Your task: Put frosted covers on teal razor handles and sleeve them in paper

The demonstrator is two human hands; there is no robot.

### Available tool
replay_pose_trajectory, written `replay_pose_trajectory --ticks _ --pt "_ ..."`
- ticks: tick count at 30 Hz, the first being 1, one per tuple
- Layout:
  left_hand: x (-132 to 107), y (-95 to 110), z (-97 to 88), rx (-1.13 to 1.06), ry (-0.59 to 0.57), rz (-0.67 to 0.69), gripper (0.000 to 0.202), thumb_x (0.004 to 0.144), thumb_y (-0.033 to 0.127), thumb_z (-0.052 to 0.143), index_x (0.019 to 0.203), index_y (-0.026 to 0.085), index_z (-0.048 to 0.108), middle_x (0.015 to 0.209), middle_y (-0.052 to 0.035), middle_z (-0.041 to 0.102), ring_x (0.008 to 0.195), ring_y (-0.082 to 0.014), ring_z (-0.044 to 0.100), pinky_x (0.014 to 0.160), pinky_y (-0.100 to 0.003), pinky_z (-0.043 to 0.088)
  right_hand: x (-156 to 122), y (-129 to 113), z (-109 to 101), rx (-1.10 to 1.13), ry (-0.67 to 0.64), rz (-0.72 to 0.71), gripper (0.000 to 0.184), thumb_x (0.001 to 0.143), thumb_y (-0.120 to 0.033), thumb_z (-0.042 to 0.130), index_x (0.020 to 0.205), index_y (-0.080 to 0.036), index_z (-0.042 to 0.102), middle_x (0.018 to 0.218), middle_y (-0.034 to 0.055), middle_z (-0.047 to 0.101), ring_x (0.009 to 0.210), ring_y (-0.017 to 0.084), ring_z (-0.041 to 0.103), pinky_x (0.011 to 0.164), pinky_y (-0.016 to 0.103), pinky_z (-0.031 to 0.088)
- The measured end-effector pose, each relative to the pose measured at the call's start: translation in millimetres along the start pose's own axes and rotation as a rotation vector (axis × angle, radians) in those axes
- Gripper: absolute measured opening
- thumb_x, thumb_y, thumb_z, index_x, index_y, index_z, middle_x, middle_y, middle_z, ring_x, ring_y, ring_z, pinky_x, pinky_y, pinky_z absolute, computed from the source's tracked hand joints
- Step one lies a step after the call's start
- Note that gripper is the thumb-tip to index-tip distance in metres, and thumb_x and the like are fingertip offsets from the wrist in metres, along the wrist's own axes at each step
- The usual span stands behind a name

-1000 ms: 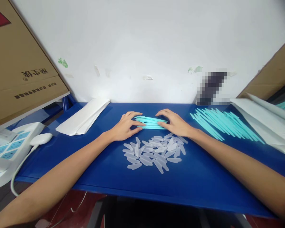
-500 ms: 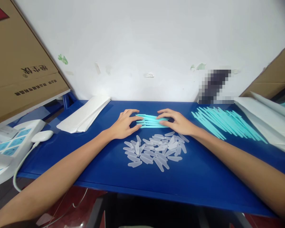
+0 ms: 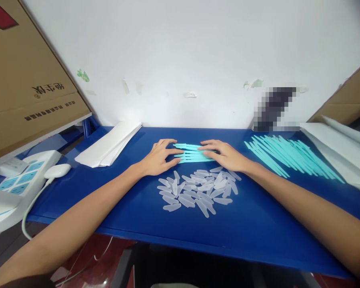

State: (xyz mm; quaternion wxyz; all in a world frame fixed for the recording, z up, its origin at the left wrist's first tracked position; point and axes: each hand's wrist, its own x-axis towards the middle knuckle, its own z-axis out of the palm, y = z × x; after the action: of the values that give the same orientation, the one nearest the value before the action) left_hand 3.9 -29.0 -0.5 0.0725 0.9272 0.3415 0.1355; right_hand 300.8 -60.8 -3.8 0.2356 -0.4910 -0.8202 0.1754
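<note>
Left hand (image 3: 157,160): flat on the blue surface (image 3: 132,208) just beyond the clear caps (image 3: 198,190), fingers (image 3: 171,151) stretched out and loosely spread, tips laid on the left end of the teal stick bundle (image 3: 192,154); nothing gripped.
Right hand (image 3: 225,156): also just beyond the caps, palm down, fingers extended onto the bundle's right end; pressing, not closed around anything.
Teal stick bundle: lying crosswise between the two hands, directly behind the caps and close to them, touched at both ends.
Clear caps: scattered in a loose heap between the two forearms, nearer the surface's front edge than the bundle.
Change since a second ago: very little; same flat hold at both ends of the bundle, caps unmoved, whole scene merely slid a touch in the view.
Loose teal sticks (image 3: 288,158): fanned out well to the right of the caps.
White paper stack (image 3: 111,144): well to the left of the caps and further back.
Cardboard box (image 3: 27,80): far left of the caps, beyond the paper stack.
</note>
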Motion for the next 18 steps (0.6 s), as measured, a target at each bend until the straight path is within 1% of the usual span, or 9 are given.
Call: replay_pose_trajectory --ticks 7,12,16,18 --pt "-0.1 2.3 -0.7 0.008 0.002 -0.001 0.048 0.101 0.054 0.047 0.14 0.03 0.061 0.154 -0.0131 0.041 0.142 -0.0372 0.035 0.112 -0.062 0.032 -0.5 1.8 2.0 0.008 0.023 0.005 0.04 0.101 -0.048 0.048 0.128 -0.03 0.07 0.147 0.0058 0.059 0.135 0.031 0.053 0.111 0.058 0.042" --pt "-0.2 5.1 -3.6 0.015 -0.061 -0.028 0.052 0.1 0.055 0.047 0.144 0.029 0.057 0.157 -0.0144 0.037 0.145 -0.0385 0.031 0.114 -0.063 0.03 -0.9 -1.4 1.6 -0.005 0.021 0.02 0.039 0.1 -0.046 0.049 0.127 -0.029 0.071 0.147 0.0063 0.059 0.134 0.032 0.054 0.111 0.057 0.042" --pt "0.4 5.6 -4.3 0.011 -0.078 -0.038 0.053 0.101 0.058 0.046 0.145 0.032 0.056 0.158 -0.0138 0.035 0.146 -0.0396 0.029 0.113 -0.065 0.029 -1.1 -1.5 1.7 -0.018 0.011 0.034 0.042 0.101 -0.047 0.048 0.131 -0.029 0.069 0.148 0.0066 0.058 0.136 0.032 0.052 0.111 0.058 0.041" --pt "-0.3 5.0 -5.1 0.01 -0.091 -0.039 0.053 0.101 0.059 0.045 0.146 0.034 0.056 0.159 -0.0136 0.034 0.147 -0.0401 0.029 0.113 -0.066 0.029 -0.9 -0.9 1.6 -0.021 0.008 0.031 0.04 0.101 -0.046 0.048 0.129 -0.03 0.07 0.148 0.0062 0.058 0.135 0.033 0.053 0.111 0.058 0.041"
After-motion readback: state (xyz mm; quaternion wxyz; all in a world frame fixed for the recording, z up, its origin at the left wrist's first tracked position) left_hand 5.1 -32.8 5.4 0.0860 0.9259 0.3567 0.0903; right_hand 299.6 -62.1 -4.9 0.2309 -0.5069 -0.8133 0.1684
